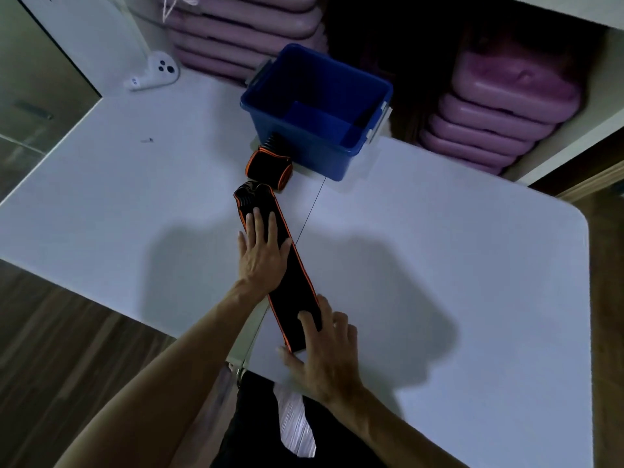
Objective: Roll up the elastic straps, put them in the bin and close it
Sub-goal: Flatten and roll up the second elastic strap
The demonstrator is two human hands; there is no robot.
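A long black elastic strap with orange edging (293, 282) lies flat on the white table (439, 265), running from the near edge toward the bin. My left hand (261, 255) presses flat on its middle, fingers spread. My right hand (324, 349) rests flat on the strap's near end. A second strap, rolled up (269, 167), sits just beyond the flat strap's far end, beside the open blue bin (270, 126). The bin holds a blue sheet; no lid is visible on it.
Stacks of pink plastic step platforms (499, 109) fill the shelf behind the bin, with another pink step stack (243, 32) at the back. A white game controller (153, 74) lies at the table's far left. Wooden floor (50, 349) shows on the left below the table edge.
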